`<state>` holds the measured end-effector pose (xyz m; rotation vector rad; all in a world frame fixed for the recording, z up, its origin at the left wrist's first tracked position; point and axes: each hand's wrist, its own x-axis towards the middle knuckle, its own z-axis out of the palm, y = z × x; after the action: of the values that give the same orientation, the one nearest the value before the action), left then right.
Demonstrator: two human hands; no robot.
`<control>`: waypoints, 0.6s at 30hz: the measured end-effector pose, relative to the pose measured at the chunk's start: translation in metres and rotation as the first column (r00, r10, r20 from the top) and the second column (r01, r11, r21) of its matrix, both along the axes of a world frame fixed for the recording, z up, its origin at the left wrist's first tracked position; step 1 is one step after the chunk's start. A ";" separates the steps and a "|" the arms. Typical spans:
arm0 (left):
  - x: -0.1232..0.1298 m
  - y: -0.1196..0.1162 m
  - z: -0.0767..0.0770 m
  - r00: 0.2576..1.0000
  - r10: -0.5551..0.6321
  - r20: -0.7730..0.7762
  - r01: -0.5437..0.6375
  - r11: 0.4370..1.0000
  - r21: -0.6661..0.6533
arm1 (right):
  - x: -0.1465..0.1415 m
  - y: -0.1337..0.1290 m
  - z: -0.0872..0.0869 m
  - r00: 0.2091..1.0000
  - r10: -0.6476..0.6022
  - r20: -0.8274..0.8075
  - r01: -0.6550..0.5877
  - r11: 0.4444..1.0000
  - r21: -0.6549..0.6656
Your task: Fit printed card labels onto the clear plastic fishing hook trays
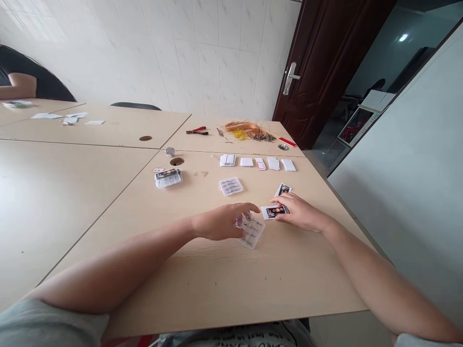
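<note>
My left hand [224, 221] grips the near edge of a transparent plastic box [252, 231] holding small items, which lies tilted on the table. To its right, my right hand [300, 213] presses its fingertips on a white-bordered printed card [272, 212]. A second printed card [283, 190] lies just beyond those fingers, partly hidden beneath them. Farther up the tabletop sit another transparent box [230, 186] and a box with a printed card on it [168, 178]. A row of white cards [246, 162] lies beyond them.
Red-handled pliers [197, 130] and a tangle of copper-coloured wire [248, 130] lie on the far table. Cable holes pierce the tabletops. A co-worker's arm [18, 85] shows at far left, beside loose papers [68, 117]. A dark door [325, 62] stands at back right.
</note>
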<state>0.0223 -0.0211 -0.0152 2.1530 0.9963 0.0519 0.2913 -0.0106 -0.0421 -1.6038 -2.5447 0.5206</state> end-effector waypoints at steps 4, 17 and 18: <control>0.000 -0.001 -0.001 0.999 0.002 0.034 -0.002 1.000 -0.005 | 0.002 0.001 -0.001 1.000 -0.006 -0.002 0.006 1.000 0.006; 0.000 0.004 -0.006 0.976 0.132 0.175 -0.095 0.974 -0.205 | 0.002 0.002 0.001 0.999 -0.047 -0.020 0.046 0.998 -0.036; 0.001 0.004 -0.007 0.968 0.160 0.195 -0.113 0.966 -0.234 | 0.002 0.002 0.001 0.998 -0.060 -0.031 0.058 0.998 -0.039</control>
<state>0.0230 -0.0168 -0.0222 1.8315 0.9765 0.2231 0.2931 -0.0089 -0.0415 -1.6632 -2.4707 0.5872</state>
